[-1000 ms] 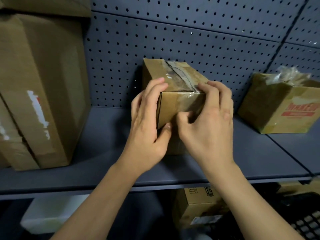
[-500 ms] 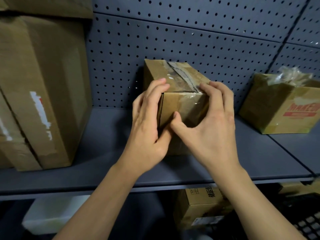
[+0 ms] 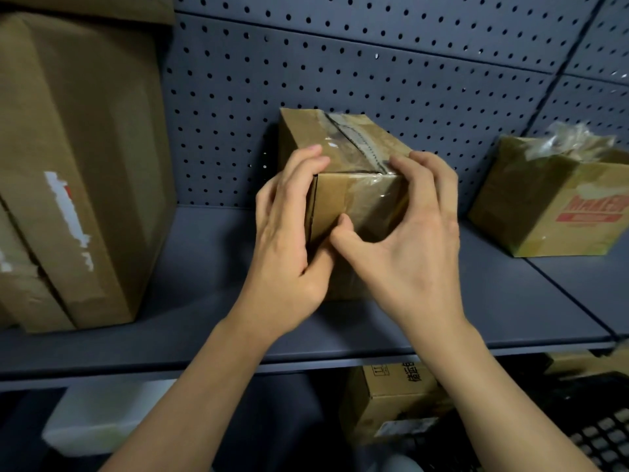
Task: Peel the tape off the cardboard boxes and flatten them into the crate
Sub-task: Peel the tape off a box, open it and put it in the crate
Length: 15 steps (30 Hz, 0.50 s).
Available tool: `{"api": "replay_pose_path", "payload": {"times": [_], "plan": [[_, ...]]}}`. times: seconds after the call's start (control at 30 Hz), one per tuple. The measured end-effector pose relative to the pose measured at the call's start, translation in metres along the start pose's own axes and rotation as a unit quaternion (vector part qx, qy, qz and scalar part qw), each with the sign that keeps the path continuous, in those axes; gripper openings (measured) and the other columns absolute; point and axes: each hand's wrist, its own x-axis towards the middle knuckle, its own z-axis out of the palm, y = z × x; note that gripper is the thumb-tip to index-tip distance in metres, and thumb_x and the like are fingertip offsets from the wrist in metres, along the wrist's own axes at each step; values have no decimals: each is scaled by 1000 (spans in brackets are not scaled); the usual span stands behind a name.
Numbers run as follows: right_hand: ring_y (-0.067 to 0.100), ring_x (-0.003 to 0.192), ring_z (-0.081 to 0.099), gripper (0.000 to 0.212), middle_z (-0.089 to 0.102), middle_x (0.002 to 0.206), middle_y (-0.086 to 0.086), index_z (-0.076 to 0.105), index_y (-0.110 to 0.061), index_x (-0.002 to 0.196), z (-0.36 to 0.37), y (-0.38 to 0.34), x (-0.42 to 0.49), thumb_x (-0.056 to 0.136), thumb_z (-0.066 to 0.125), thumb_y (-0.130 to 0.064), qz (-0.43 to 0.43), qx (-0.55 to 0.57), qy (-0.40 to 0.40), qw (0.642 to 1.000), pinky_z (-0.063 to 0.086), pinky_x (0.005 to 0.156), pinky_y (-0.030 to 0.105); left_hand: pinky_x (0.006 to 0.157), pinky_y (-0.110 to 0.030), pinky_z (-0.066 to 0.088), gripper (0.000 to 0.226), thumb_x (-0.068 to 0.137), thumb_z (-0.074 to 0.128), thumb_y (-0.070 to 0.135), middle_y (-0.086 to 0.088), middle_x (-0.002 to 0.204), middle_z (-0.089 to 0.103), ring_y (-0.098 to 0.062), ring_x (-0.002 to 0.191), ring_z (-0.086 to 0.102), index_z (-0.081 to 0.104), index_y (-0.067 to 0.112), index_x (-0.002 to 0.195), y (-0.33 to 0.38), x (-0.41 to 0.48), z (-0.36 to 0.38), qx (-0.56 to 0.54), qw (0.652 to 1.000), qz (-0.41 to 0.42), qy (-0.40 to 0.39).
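Note:
A small cardboard box point(image 3: 340, 199) stands on the grey shelf point(image 3: 204, 301) against the pegboard. Clear tape point(image 3: 354, 144) runs along its top seam and down the front face. My left hand point(image 3: 289, 240) grips the box's left front corner, fingers over the top edge and thumb on the front. My right hand point(image 3: 405, 240) wraps the right side, its curled fingertips on the top front edge at the tape and its thumb pressed on the front face beside the left thumb. The box's lower front is hidden behind my hands.
A large cardboard box point(image 3: 78, 165) fills the shelf's left end. Another box point(image 3: 551, 206) with red print and crumpled plastic on top sits at the right. Below the shelf are a white container point(image 3: 102, 420), a printed carton point(image 3: 391, 400) and a black crate point(image 3: 599, 424).
My right thumb has slid left across the box's front face, from under the palm to beside the left thumb. The fingertips stay on the top edge; the box has not moved.

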Motion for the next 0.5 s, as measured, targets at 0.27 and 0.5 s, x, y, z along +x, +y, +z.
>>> {"api": "replay_pose_path", "payload": {"times": [0.27, 0.5], "plan": [[15, 132, 40, 71, 35, 145, -4, 48, -18, 139, 3, 0, 1, 74, 72, -35, 2, -2, 7, 1000, 35, 101, 25, 116, -40, 26, 70, 88, 68, 6, 2, 158, 31, -18, 142, 33, 33, 15, 147, -1, 0, -2, 1, 1000, 3, -6], [10, 140, 32, 83, 31, 152, -1, 40, -17, 147, -3, 11, -1, 75, 70, -46, -39, 1, -16, 999, 31, 113, 26, 117, -43, 25, 74, 82, 63, 1, -1, 159, 29, -14, 144, 28, 30, 15, 148, 0, 0, -4, -5, 1000, 6, -22]]}}
